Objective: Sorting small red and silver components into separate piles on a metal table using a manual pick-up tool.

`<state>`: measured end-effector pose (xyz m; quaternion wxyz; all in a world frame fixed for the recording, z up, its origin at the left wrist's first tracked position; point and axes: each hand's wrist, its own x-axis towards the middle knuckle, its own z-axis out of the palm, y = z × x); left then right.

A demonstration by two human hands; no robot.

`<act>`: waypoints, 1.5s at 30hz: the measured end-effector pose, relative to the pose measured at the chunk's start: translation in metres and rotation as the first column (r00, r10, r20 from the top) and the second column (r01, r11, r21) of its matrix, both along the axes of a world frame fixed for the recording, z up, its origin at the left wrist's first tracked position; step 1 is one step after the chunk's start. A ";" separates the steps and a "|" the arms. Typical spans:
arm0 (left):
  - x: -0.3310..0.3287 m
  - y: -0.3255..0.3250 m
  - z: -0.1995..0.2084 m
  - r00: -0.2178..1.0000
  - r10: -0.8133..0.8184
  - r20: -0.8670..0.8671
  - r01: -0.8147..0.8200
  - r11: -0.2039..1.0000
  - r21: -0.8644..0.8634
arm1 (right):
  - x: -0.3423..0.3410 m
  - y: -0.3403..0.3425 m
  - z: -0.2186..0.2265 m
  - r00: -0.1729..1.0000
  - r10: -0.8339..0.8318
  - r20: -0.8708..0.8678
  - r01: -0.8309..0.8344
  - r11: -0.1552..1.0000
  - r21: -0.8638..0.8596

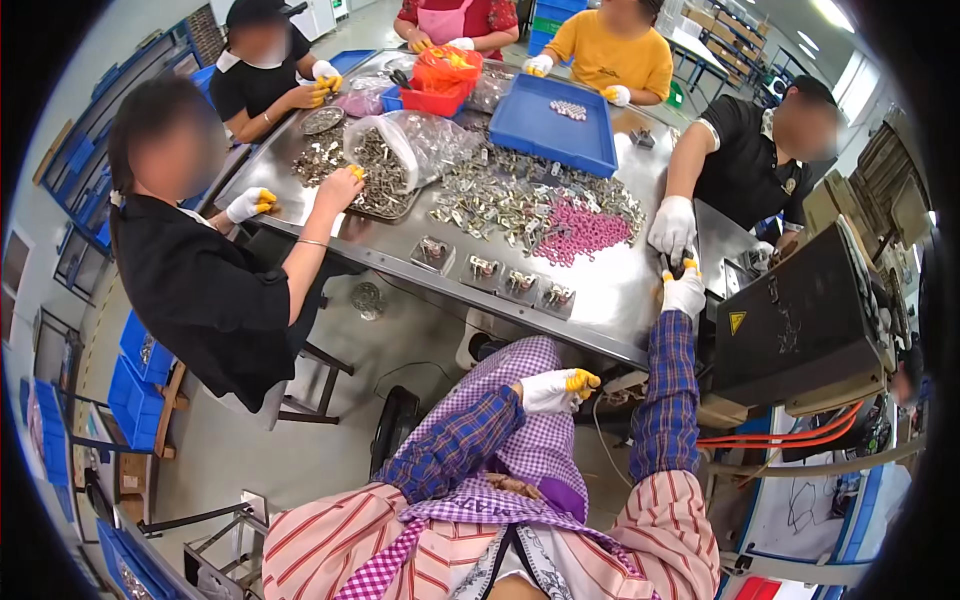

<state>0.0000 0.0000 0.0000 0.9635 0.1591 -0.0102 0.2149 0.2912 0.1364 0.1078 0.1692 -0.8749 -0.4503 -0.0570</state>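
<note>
Small dark part point(677, 268) is located at the right edge of the metal table point(612, 305), reached by the gloved right hand point(684, 293); whether it is clamped or only touched by the fingers cannot be told. A co-worker's gloved hand point(672, 228) is placed just beside it. Left hand point(555, 391) is held over the lap point(545, 440), fingers curled together, nothing seen in them. Part is judged light, stiff, perhaps slightly slippery, not fragile; best gripped by its sides, between thumb and fingertips.
</note>
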 end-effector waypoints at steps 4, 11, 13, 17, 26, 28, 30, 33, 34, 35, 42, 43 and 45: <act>0.000 0.007 0.005 1.000 -0.029 0.006 0.029 0.999 0.014 | -0.028 0.001 0.031 0.941 -0.221 0.255 0.234 0.972 -0.020; 0.001 0.002 0.008 0.998 -0.013 -0.069 0.011 1.000 -0.026 | -0.100 0.001 -0.023 0.773 0.517 -0.368 -0.430 0.853 0.296; -0.003 0.002 0.011 0.998 -0.040 -0.047 0.034 0.993 -0.110 | -0.123 0.001 -0.016 0.804 0.520 -0.288 -0.459 0.851 0.254; -0.003 -0.001 0.010 0.998 -0.035 -0.047 0.028 0.991 -0.130 | -0.128 0.007 -0.004 0.846 0.527 -0.085 -0.518 0.849 0.107; -0.038 0.004 0.097 0.778 0.367 -0.509 -0.002 0.812 0.583 | -0.167 -0.056 0.007 0.608 0.785 -0.117 -0.636 0.570 0.520; -0.057 0.023 0.122 0.692 0.520 -0.500 -0.046 0.723 0.689 | -0.174 -0.068 0.018 0.532 0.820 -0.210 -0.707 0.567 0.423; -0.070 0.044 0.135 0.545 0.725 -0.421 -0.167 0.586 0.793 | -0.173 -0.072 0.019 0.496 0.829 -0.259 -0.739 0.560 0.375; -0.084 0.071 0.150 0.318 0.882 -0.347 -0.211 0.423 0.881 | -0.168 -0.068 0.013 0.486 0.867 -0.115 -0.799 0.493 0.344; -0.086 0.082 0.145 0.255 0.925 -0.280 -0.187 0.331 0.925 | -0.168 -0.065 0.013 0.475 0.878 -0.065 -0.820 0.468 0.331; -0.084 0.085 0.148 0.254 0.924 -0.285 -0.185 0.336 0.924 | -0.168 -0.065 0.014 0.475 0.877 -0.069 -0.819 0.469 0.330; -0.055 0.104 0.147 0.017 0.999 0.048 0.541 -0.050 0.840 | -0.175 -0.065 0.026 0.553 0.593 -0.586 -0.662 0.739 0.123; -0.051 0.106 0.140 0.007 0.995 0.103 0.652 -0.083 0.754 | -0.178 -0.065 0.026 0.567 0.550 -0.613 -0.648 0.757 0.081; -0.048 0.108 0.134 0.008 0.988 0.157 0.753 -0.109 0.649 | -0.178 -0.066 0.024 0.580 0.504 -0.640 -0.631 0.775 0.038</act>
